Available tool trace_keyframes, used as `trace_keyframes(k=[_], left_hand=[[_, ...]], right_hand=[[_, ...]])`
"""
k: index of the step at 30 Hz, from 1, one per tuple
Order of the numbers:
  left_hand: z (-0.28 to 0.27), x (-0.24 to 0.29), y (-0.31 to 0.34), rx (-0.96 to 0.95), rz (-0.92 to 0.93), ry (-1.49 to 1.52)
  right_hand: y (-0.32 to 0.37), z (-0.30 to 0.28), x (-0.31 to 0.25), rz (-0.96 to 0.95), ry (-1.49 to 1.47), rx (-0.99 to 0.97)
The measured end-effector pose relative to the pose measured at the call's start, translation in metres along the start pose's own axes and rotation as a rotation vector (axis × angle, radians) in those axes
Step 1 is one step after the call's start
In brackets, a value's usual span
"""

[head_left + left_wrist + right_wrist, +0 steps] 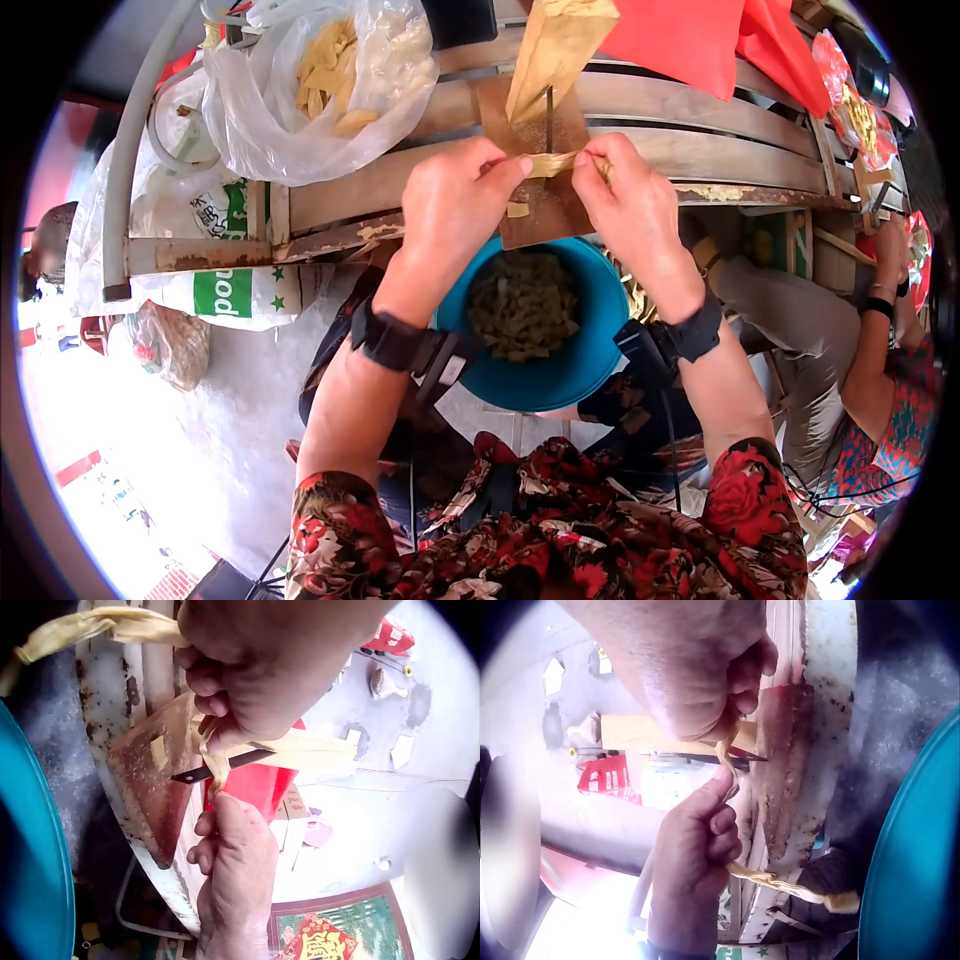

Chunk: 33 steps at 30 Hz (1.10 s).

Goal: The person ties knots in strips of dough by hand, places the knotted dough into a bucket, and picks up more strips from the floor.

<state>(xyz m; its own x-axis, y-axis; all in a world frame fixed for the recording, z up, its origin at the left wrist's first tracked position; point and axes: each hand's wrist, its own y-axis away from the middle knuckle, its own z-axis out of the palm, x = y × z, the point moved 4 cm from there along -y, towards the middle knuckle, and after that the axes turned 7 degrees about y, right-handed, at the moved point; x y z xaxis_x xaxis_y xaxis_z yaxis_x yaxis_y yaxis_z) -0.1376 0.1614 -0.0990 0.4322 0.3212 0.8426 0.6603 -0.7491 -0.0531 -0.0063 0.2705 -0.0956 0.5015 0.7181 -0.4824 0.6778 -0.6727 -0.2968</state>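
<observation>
Strip (552, 165) of pale yellow material, just one, held crosswise above one brown board (540, 228) and laid across one dark blade (196, 775). At one end, left hand (455, 195), fingers curled, narrow pinch on the strip, with one loose tail trailing out of the fist, plain in both wrist views. At the other end, right hand (630, 200), equally narrow, thumb and curled fingers pinching the same strip just beside the blade. Around each wrist, one dark strap, two in all. Behind the blade, one upright wooden block (560, 55). On the board, near its front edge, one small cut piece (517, 210). Beneath everything, one slatted tabletop (700, 150) with rusty edging. Below the front edge, one teal bucket (590, 372), with many short chunks (522, 305) inside, too heaped to count. On the tabletop toward the left, one clear plastic bag (250, 130) around several yellow pieces (330, 65), overlapping, exact number unclear. To the right of the wooden block, one red sheet (670, 40). Farther right, one other person (870, 400), seated, partly in view.
</observation>
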Motion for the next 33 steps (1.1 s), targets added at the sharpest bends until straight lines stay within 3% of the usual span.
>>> trace_keyframes(k=[7, 10, 11, 12, 14, 16, 19, 22, 24, 26, 27, 28, 31, 33], left_hand=[[-0.016, -0.019, 0.002, 0.036, -0.181, -0.126], [-0.021, -0.002, 0.032, -0.073, -0.181, 0.302], [-0.022, 0.013, 0.044, -0.134, -0.219, 0.371], [-0.020, 0.029, 0.057, -0.155, -0.168, 0.523], [-0.020, 0.049, 0.078, -0.327, -0.192, 0.578], [-0.034, 0.076, 0.103, -0.396, -0.210, 0.823], [-0.062, 0.073, 0.134, -0.495, -0.181, 0.840], [-0.066, 0.067, 0.147, -0.582, -0.261, 0.638], [-0.064, 0.068, 0.152, -0.552, -0.329, 0.674], [-0.062, 0.080, 0.156, -0.601, -0.235, 0.635], [-0.060, 0.085, 0.158, -0.584, -0.214, 0.561], [-0.059, 0.088, 0.161, -0.570, -0.191, 0.487], [-0.058, 0.091, 0.165, -0.491, -0.054, 0.363], [-0.052, 0.094, 0.169, -0.522, -0.134, 0.665]], right_hand=[[0.011, -0.014, 0.017, 0.240, 0.145, -0.200], [0.033, -0.039, 0.001, 0.139, -0.096, -0.196], [0.042, -0.047, -0.012, 0.208, -0.277, -0.263], [0.052, -0.047, -0.022, 0.157, -0.480, -0.182], [0.070, -0.048, -0.040, 0.333, -0.967, -0.292], [0.083, -0.062, -0.044, 0.376, -1.051, -0.148], [0.087, -0.085, -0.031, 0.494, -1.176, -0.085], [0.102, -0.110, -0.058, 0.433, -1.157, 0.023], [0.122, -0.121, -0.087, 0.177, -1.168, 0.032], [0.142, -0.129, -0.109, -0.157, -0.942, -0.073], [0.151, -0.129, -0.109, -0.076, -0.915, -0.184], [0.153, -0.125, -0.101, -0.059, -0.808, -0.169], [0.161, -0.097, -0.079, 0.252, -0.866, -0.204], [0.159, -0.093, -0.071, 0.371, -1.002, -0.306]])
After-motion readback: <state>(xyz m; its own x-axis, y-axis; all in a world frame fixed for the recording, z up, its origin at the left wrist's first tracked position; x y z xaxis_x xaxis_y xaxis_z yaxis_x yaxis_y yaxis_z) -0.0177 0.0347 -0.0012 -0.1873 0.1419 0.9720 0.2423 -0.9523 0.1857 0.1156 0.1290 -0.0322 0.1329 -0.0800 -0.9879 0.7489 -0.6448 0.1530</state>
